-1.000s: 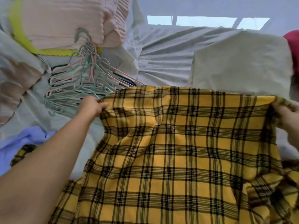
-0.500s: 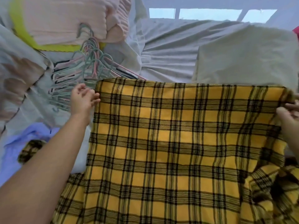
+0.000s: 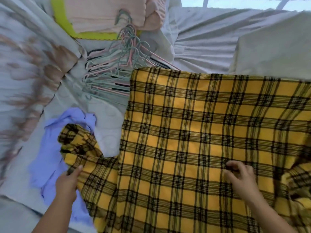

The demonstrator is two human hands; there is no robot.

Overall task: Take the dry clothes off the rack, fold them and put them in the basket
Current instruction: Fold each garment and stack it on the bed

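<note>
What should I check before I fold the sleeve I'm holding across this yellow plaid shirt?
1. Yellow and black plaid shirt, body spread flat: ok.
2. Left hand has a grip on the crumpled sleeve: ok.
3. Right hand resting on the shirt's body: ok; whether it pinches the cloth, cannot tell.
4. Sleeve clear of the lavender cloth garment: not ok, it lies on it.
5. Basket within reach: cannot tell, not in view.

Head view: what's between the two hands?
Only the yellow plaid cloth, lying spread out from the left hand gripping its bunched edge to the right hand resting on top. Shown in the head view.
</note>
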